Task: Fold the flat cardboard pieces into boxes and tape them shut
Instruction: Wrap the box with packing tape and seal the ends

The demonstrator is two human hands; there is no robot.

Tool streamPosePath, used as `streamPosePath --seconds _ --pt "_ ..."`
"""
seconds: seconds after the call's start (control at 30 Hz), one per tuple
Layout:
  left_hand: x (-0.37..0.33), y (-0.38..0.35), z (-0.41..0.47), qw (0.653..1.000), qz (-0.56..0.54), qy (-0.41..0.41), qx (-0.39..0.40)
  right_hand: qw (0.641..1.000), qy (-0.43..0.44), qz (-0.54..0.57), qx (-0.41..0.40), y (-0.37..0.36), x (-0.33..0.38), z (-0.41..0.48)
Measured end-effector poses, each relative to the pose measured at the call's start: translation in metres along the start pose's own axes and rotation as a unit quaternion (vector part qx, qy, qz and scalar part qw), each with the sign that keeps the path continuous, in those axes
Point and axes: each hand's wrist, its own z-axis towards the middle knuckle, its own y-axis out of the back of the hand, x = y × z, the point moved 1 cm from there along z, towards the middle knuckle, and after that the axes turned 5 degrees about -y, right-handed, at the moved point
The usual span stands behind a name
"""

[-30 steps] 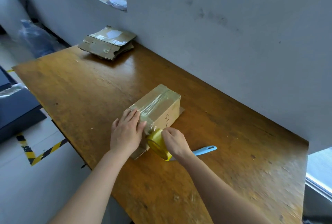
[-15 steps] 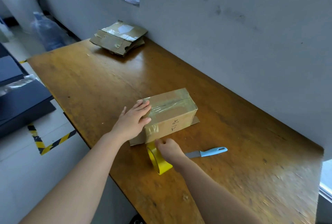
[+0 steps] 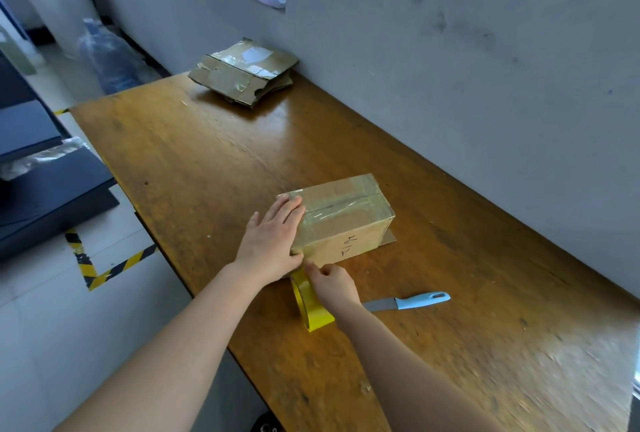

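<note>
**A:** Which step is the person on?

**B:** Taping one box shut, by the look of it. The box (image 3: 349, 220) lies lengthwise near the front edge of the wooden table (image 3: 207, 161), and its top and near end are glossy with clear tape. A stack of flat cardboard pieces (image 3: 242, 73) sits at the far end of the table against the wall, well apart from it.

**A:** And the hands?

**B:** The left hand (image 3: 273, 241) lies flat on the near end of the box, fingers straight and close together, pressing down. The right hand (image 3: 334, 287) is curled over the yellow tape roll (image 3: 313, 313), which stands on edge just below the box's near corner. Its fingertips reach that corner, but whether they pinch the strip itself cannot be told.

**A:** So the strip is not yet cut?

**B:** Likely not, since the roll sits right against the box. The person seems to be finishing the run of tape over that end.

**A:** What does the next move call for?

**B:** Probably severing the tape. A knife (image 3: 408, 301) with a blue handle lies just beside the right wrist, with its blade toward the roll. The left hand would have to hold the stuck end firm while the right swaps the roll for the knife. The cut should fall close to the cardboard so no loose tail lifts.
</note>
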Motion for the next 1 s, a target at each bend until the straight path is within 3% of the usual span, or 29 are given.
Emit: streamPosePath --seconds 0.23,0.33,0.4,0.47,0.57,0.67,0.83,1.0 --pt "-0.002 -0.01 0.0 1.0 -0.008 -0.009 -0.025 0.993 0.049 0.081 0.066 0.016 -0.013 -0.01" --pt "-0.006 -0.018 -0.019 0.991 -0.108 0.018 -0.072 0.994 0.067 0.073 0.051 0.018 -0.012 -0.012" --pt "-0.015 -0.027 -0.036 0.951 -0.265 0.109 -0.115 0.993 0.073 0.075 0.062 0.021 -0.013 -0.013" --pt "-0.022 -0.039 -0.049 0.88 -0.396 0.227 -0.13 0.991 0.081 0.085 0.061 0.026 -0.016 -0.012" --pt "-0.034 -0.055 -0.059 0.795 -0.496 0.34 -0.08 0.99 0.107 -0.058 -0.07 0.047 -0.027 -0.007" --pt "-0.039 -0.057 -0.056 0.743 -0.565 0.358 -0.043 0.946 0.069 -0.258 -0.186 0.073 -0.05 -0.002" --pt "-0.041 -0.055 -0.047 0.734 -0.568 0.369 -0.049 0.92 0.018 -0.337 -0.201 0.092 -0.091 0.001" --pt "-0.044 -0.056 -0.045 0.728 -0.567 0.381 -0.062 0.893 0.07 -0.408 -0.179 0.087 -0.103 0.0"
